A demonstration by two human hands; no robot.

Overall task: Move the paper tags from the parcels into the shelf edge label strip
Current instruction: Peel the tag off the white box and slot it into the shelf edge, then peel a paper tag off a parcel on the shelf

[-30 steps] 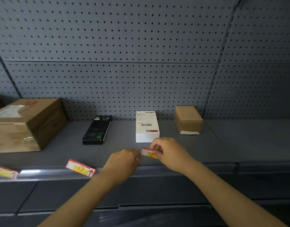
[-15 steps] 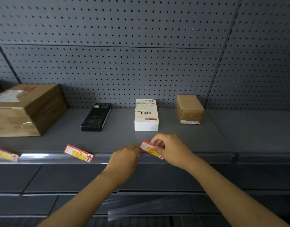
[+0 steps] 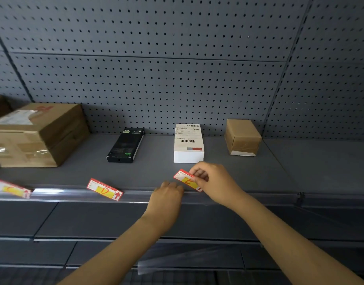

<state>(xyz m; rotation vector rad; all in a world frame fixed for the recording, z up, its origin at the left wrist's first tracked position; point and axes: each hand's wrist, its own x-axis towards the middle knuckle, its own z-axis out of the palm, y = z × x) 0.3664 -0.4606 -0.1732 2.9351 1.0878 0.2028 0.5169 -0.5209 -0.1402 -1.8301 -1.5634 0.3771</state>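
Observation:
My right hand (image 3: 216,182) pinches a red and yellow paper tag (image 3: 185,178), tilted, its lower right end at the clear label strip (image 3: 74,195) on the shelf's front edge. My left hand (image 3: 166,197) rests on the strip just left of that tag, fingers pressing its top lip. Two more tags sit in the strip: one (image 3: 105,189) left of my hands, another (image 3: 11,188) at the far left. On the shelf stand a white parcel (image 3: 188,150), a black box (image 3: 125,145), a small brown parcel (image 3: 241,137) and a large cardboard parcel (image 3: 37,134).
A grey pegboard wall (image 3: 177,68) backs the shelf. The grey shelf board (image 3: 310,167) runs on to the right of the small brown parcel. Below the strip lie lower grey shelves, one with a clear strip (image 3: 187,258) on its front.
The view has tilted downward, so the shelf sits higher in the frame. My right hand brought the tag down from above the shelf surface to the strip; my left hand stayed on the strip.

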